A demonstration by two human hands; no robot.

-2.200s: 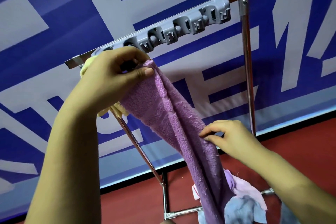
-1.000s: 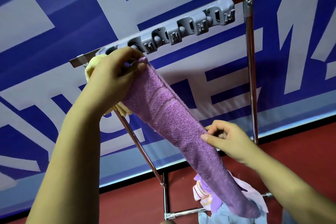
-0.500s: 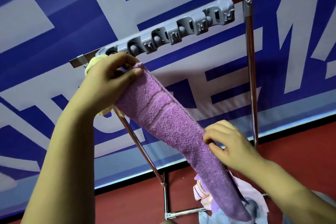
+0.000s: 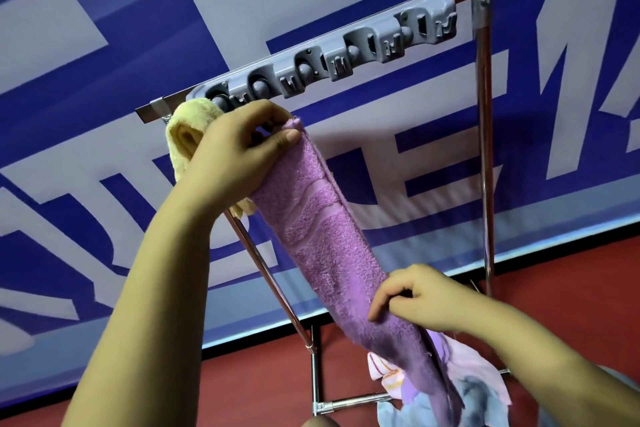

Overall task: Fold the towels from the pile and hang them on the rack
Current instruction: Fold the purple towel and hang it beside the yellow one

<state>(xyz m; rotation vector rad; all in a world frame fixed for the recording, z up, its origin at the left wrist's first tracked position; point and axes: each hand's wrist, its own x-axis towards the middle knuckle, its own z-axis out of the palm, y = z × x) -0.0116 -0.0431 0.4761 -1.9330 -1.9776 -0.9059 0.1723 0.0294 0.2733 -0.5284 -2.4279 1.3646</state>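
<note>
While the purple towel (image 4: 332, 253) hangs slanted, only its top corner reaches the rack (image 4: 485, 149).
If the left hand (image 4: 235, 152), pinching that corner beside the yellow towel (image 4: 187, 135), or the right hand (image 4: 419, 298), fingers curled on the lower fold, loosens, it likely slides onto the pile (image 4: 478, 381).

The left hand (image 4: 239, 152) hides the purple towel's (image 4: 332, 243) top end.

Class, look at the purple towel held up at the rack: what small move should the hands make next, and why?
Probably push the top of the purple towel into the grey holder: the left hand grips it just below, beside the yellow towel, while the right hand pinches it lower down.
</note>
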